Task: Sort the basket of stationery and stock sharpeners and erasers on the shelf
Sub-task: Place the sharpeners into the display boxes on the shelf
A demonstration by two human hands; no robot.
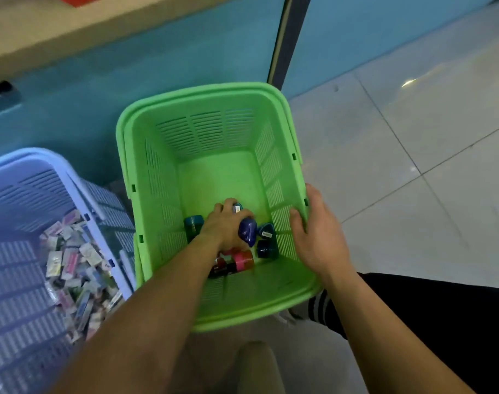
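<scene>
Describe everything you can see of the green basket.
The green basket is bright plastic, rectangular, with slotted walls, a solid base and handles folded along the rim. It sits open-topped beside a lilac basket. The right hand grips its right wall; the left hand grips sharpeners at its near end.

Both forearms are bare down to the left hand [225,226] and the right hand [319,237]. A black garment [427,322] covers the right leg, and its edge carries a striped band [319,304] of narrow black and white lines.
</scene>
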